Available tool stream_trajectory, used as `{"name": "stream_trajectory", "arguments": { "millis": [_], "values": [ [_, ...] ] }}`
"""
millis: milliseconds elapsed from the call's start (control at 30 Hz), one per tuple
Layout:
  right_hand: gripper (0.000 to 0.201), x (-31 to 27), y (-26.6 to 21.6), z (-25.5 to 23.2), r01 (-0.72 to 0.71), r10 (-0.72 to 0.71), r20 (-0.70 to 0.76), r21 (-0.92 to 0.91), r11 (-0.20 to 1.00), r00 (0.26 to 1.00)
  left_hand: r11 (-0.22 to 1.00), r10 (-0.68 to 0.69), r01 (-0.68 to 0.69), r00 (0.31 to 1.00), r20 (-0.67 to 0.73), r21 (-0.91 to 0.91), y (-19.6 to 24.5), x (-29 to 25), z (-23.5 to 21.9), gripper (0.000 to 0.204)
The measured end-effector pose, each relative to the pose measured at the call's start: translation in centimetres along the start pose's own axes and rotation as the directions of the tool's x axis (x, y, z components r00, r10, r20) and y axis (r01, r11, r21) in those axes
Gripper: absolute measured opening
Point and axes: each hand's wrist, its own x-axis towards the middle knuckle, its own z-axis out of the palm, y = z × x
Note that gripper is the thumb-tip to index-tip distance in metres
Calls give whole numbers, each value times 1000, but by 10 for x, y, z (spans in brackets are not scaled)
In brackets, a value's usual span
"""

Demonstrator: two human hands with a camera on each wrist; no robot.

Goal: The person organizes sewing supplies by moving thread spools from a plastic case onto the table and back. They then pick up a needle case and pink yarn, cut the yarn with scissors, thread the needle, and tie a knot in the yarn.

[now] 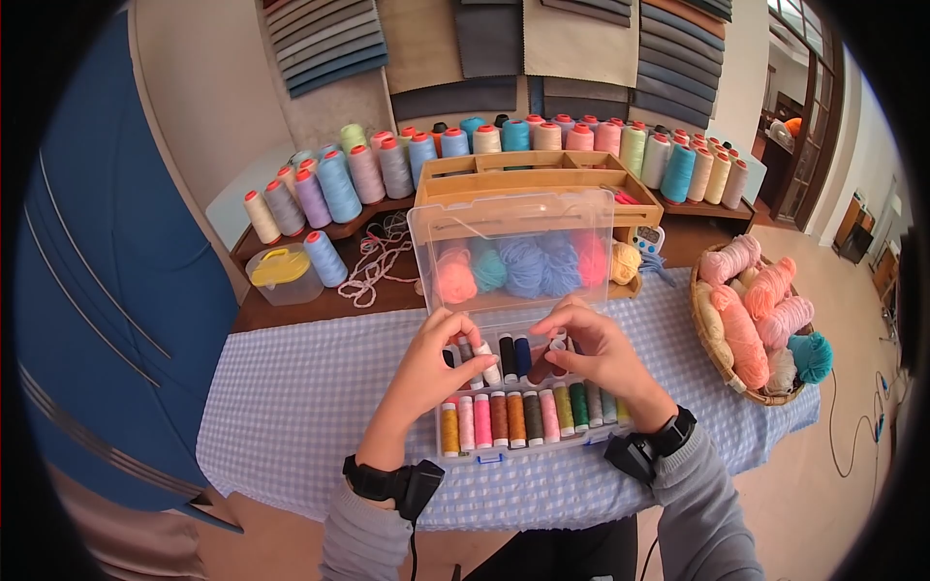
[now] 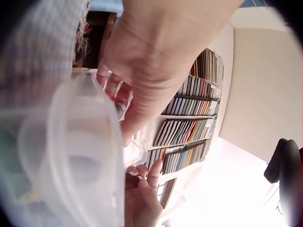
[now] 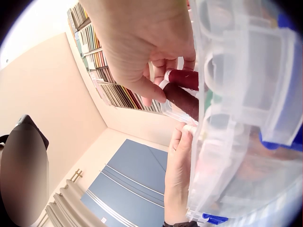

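Note:
My left hand (image 1: pixel 438 356) pinches a spool of white thread (image 1: pixel 489 364) over the back row of a clear plastic thread case (image 1: pixel 531 451). With thumb and fingers my right hand (image 1: pixel 603 351) holds a dark brown thread spool (image 3: pixel 182 100), which tilts at the same row. A maroon spool (image 3: pixel 183 79) lies right beside it, near the curled fingers. Between the hands stand a black spool (image 1: pixel 507 358) and a navy spool (image 1: pixel 523 356). The front row holds several coloured spools, such as a mustard one (image 1: pixel 449 429). The case's clear lid (image 1: pixel 513 209) stands raised behind.
Gingham cloth (image 1: pixel 291 387) covers the table. A wicker basket (image 1: pixel 714 341) of yarn stands right. Balls of yarn (image 1: pixel 523 266) show through the lid, before a wooden rack (image 1: pixel 455 189). Large thread cones (image 1: pixel 339 189) line the back; a yellow-lidded tub (image 1: pixel 281 276) stands left.

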Motion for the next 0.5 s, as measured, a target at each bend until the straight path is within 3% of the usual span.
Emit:
{"name": "stream_trajectory", "arguments": {
  "millis": [167, 233, 300, 333, 400, 433, 500],
  "values": [
    [32, -1, -9, 4, -96, 96, 19, 34, 995, 995, 995, -25, 28, 999, -34, 99, 6, 0, 1, 21],
    [33, 0, 0, 3, -14, 21, 49, -151, 989, 999, 994, -15, 20, 998, -54, 107, 5, 1, 1, 21],
    [33, 0, 9, -1, -37, 50, 68, -174, 984, 996, 983, 110, -76, 972, -206, 165, -1, 2, 0, 23],
    [33, 0, 12, -2, -61, 79, 87, -197, 979, 993, 983, 110, -76, 973, -205, 165, -4, 3, -1, 23],
    [33, 0, 9, -1, -96, 115, 86, -195, 976, 990, 997, 15, 23, 865, -501, 69, -9, 5, -8, 26],
    [33, -1, 7, 0, -132, 150, 86, -193, 972, 985, 997, 15, 23, 866, -500, 71, -12, 4, -13, 26],
    [32, 0, 10, 0, -122, 140, 91, -180, 976, 986, 970, -225, 234, 790, -570, -59, -16, 2, -22, 30]
  ]
}}
